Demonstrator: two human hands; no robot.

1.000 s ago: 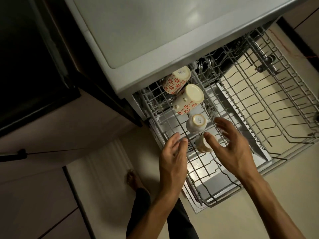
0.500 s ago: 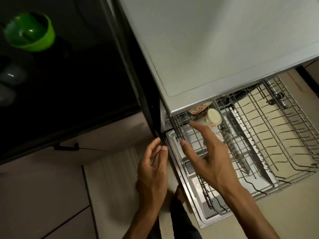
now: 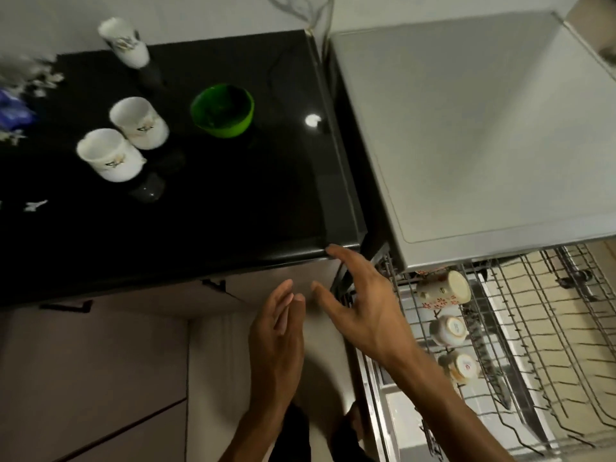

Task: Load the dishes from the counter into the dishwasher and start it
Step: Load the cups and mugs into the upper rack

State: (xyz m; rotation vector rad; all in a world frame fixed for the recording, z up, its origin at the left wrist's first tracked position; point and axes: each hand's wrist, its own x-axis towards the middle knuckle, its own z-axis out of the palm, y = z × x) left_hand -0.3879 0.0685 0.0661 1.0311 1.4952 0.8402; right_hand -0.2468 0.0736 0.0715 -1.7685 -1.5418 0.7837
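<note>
The glossy black countertop carries four dishes: three white ceramic cups with a dark motif and one bright green plastic bowl. Two cups stand side by side near the counter's left part; the third cup stands at its rear edge (all three are blurred). The bowl sits right of the cup pair. Right of the counter, the wire dishwasher rack is pulled out and holds three cream mugs with red flower print, lying in a row along its left side. The left hand is empty, fingers straight, below the counter's front edge. The right hand is empty, fingers spread, at the counter's front right corner.
</note>
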